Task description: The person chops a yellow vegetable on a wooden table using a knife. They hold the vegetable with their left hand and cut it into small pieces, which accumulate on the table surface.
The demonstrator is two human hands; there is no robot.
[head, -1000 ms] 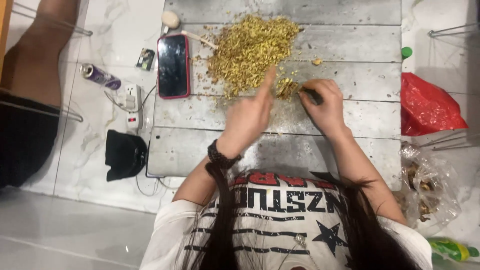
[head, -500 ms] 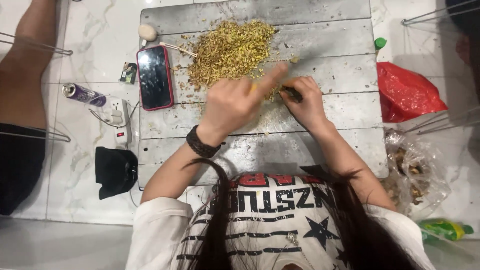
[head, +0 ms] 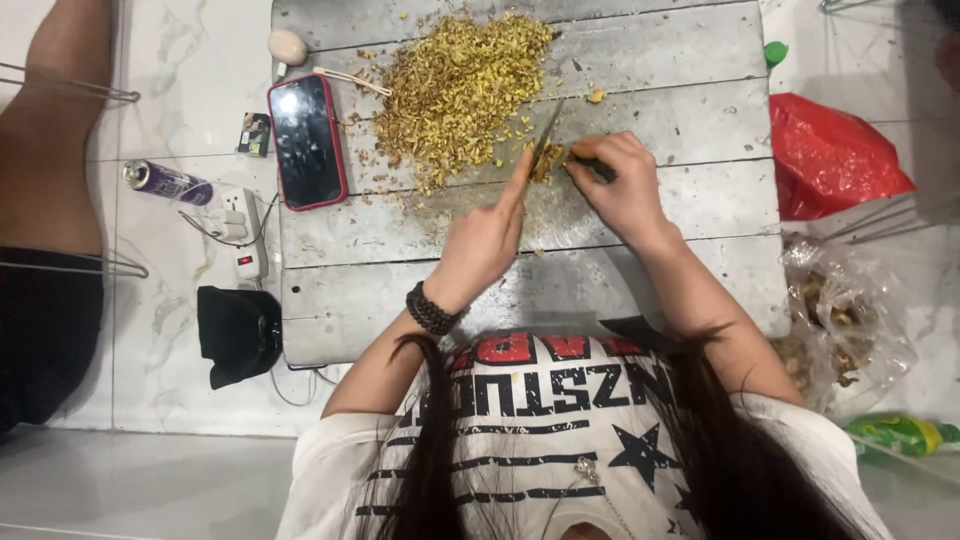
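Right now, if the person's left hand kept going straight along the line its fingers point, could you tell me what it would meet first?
The left hand points up-right; its fingertips already touch the small piece at the knife blade, so that comes first.

Board: grey wooden planks (head: 680, 70) on the marble floor (head: 180, 60).
On it: chopped yellow pile (head: 455, 85) at 12 o'clock; phone (head: 306, 141) at 10 o'clock.
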